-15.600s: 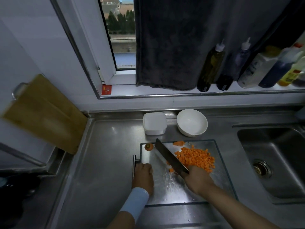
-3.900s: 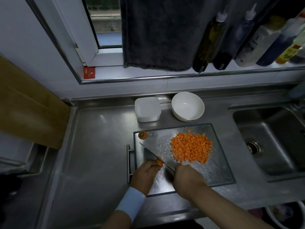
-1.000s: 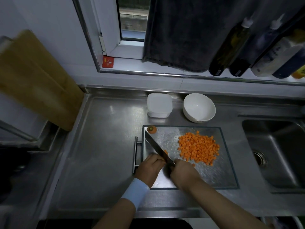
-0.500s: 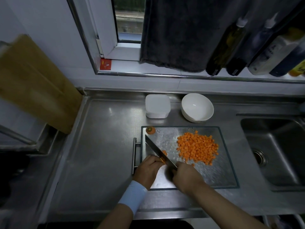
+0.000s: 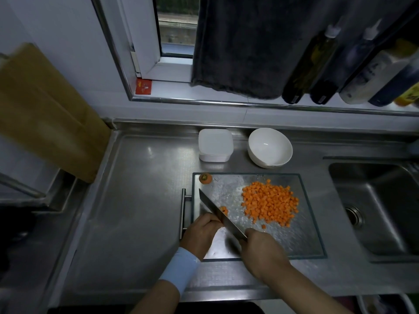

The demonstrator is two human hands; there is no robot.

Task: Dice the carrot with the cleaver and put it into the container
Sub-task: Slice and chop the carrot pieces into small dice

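Gripping the cleaver handle, the right hand angles the blade across the cutting board. The left hand curls against the blade; I cannot tell if it holds anything. A carrot piece lies just past its fingertips, touching the blade. The diced carrot is heaped to the right, with the white container beyond the board.

Both arms are bare-handed. The left hand has a wide, pale-blue band round the wrist, well back from the fingers. The band looks soft and plain, like a stretchy cuff, and on its far side from the fingers the forearm is bare. The right hand and its arm are bare from the fingers back.
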